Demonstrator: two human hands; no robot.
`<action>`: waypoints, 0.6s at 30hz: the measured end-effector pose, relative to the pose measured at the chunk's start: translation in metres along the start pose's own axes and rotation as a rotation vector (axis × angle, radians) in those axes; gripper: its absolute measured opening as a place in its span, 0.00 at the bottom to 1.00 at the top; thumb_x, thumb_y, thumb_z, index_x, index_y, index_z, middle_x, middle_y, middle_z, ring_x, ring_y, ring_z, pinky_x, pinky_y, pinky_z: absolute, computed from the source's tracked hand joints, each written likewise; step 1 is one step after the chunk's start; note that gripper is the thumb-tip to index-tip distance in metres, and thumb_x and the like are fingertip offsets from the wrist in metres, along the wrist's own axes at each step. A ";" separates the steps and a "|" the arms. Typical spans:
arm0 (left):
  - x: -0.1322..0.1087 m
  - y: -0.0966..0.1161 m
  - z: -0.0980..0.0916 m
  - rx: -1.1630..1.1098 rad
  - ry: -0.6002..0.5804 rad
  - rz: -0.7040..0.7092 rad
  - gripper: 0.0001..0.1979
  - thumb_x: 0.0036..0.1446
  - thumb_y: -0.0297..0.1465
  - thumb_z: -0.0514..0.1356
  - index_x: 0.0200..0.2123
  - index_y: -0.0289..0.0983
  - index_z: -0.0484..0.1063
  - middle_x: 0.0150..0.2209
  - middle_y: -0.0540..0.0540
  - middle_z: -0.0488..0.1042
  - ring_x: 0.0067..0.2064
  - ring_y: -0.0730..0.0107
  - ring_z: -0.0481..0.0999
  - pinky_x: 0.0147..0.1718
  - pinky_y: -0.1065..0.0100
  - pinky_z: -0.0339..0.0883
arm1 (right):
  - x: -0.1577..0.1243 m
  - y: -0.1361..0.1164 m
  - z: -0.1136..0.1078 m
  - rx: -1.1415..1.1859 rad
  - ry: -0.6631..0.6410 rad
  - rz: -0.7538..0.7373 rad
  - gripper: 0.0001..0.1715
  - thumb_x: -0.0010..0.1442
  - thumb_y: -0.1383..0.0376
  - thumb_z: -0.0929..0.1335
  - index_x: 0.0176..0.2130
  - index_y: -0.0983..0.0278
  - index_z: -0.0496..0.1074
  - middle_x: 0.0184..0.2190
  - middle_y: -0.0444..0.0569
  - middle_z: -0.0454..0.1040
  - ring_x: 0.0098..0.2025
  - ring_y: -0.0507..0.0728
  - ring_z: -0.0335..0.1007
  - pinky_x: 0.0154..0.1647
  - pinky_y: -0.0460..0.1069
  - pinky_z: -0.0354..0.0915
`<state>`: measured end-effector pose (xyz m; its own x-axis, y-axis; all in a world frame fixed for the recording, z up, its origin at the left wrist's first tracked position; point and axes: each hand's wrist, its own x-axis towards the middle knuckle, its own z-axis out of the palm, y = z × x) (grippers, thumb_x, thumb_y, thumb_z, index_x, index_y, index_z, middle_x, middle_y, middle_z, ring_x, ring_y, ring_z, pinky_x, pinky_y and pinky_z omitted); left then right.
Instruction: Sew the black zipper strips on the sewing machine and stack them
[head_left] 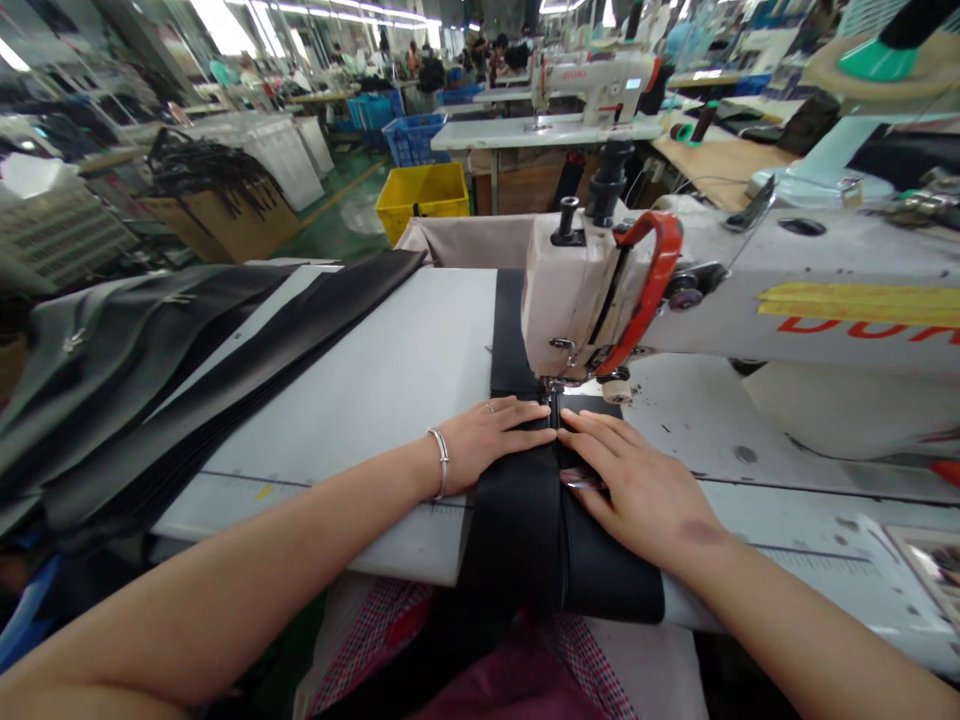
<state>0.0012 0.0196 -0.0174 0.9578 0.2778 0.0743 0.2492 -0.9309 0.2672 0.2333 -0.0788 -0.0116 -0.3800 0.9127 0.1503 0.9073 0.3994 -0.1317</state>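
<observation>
A long black leather-like strip [517,520] lies under the sewing machine's needle area and hangs over the table's front edge. My left hand [487,440] rests on it left of the seam, fingers stretched out and pointing right toward the needle. On the seam's other side, my right hand [630,480] presses a black panel [607,570] with its fingers extended. A shiny metal piece [583,482] shows by my right fingers; its kind is unclear. Both sets of fingertips nearly meet at the seam, just in front of the presser foot [553,388]. The sewing machine head [570,300] hides the strip's far part.
Stacked black pieces [247,380] cover the left side of the white table [420,350]. The machine arm [750,280] spans the right. Beyond are a yellow crate [424,195], a blue crate [412,140], another sewing machine [592,85] and people in the distance.
</observation>
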 end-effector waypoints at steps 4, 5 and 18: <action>0.004 -0.001 -0.001 -0.008 0.021 -0.029 0.34 0.53 0.28 0.59 0.63 0.39 0.54 0.63 0.40 0.53 0.65 0.58 0.51 0.64 0.56 0.45 | 0.005 0.005 0.000 0.021 -0.014 -0.017 0.21 0.64 0.58 0.62 0.55 0.59 0.64 0.61 0.46 0.60 0.62 0.60 0.52 0.55 0.58 0.64; 0.004 -0.003 0.000 -0.013 0.035 -0.038 0.34 0.53 0.28 0.59 0.63 0.40 0.55 0.63 0.40 0.54 0.64 0.58 0.52 0.64 0.56 0.46 | 0.007 0.007 0.000 0.030 -0.010 -0.019 0.21 0.64 0.58 0.62 0.55 0.59 0.64 0.61 0.47 0.60 0.62 0.60 0.52 0.55 0.58 0.63; 0.057 -0.059 -0.032 -0.010 0.247 -0.858 0.28 0.54 0.46 0.58 0.51 0.30 0.68 0.54 0.32 0.64 0.57 0.45 0.61 0.55 0.50 0.56 | 0.052 0.035 -0.001 0.251 0.116 0.314 0.16 0.61 0.57 0.65 0.43 0.63 0.72 0.38 0.54 0.75 0.40 0.61 0.72 0.39 0.53 0.67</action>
<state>0.0366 0.0984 0.0018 0.3838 0.9221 0.0496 0.8636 -0.3775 0.3342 0.2459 -0.0175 -0.0070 -0.0559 0.9834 0.1726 0.8981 0.1251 -0.4216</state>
